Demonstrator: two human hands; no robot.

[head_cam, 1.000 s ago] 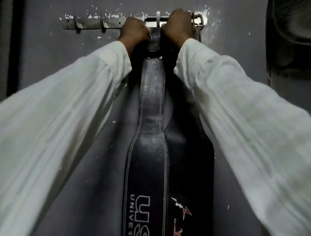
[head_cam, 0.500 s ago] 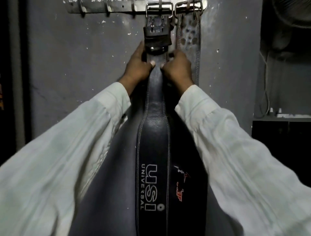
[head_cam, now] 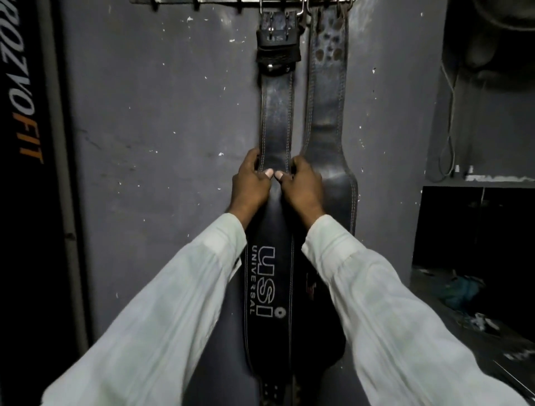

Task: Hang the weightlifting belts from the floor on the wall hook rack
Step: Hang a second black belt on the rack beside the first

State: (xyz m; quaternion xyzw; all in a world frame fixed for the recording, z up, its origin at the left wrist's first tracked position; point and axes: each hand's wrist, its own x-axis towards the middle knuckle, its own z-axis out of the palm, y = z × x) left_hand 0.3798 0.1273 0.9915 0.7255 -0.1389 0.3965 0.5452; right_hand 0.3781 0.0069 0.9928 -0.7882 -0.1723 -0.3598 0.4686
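Observation:
A black leather belt (head_cam: 276,116) with white "USI UNIVERSAL" lettering hangs by its buckle from the metal hook rack (head_cam: 231,2) at the top of the grey wall. My left hand (head_cam: 250,184) grips the belt's left edge where it starts to widen. On the opposite edge my right hand (head_cam: 301,185) grips it at the same height, and the two thumbs nearly meet on its face. A second, worn dark belt (head_cam: 328,95) hangs from the rack just to the right, partly behind my right hand.
A dark upright panel (head_cam: 27,145) with orange and white lettering stands at the left. On the right is a ledge (head_cam: 477,179) with cables above a dark recess, and clutter (head_cam: 463,289) lies on the floor at lower right.
Both hands have slid down the lettered belt from the rack to where it widens. The belt now hangs from the hook by its buckle, and the view has dropped lower.

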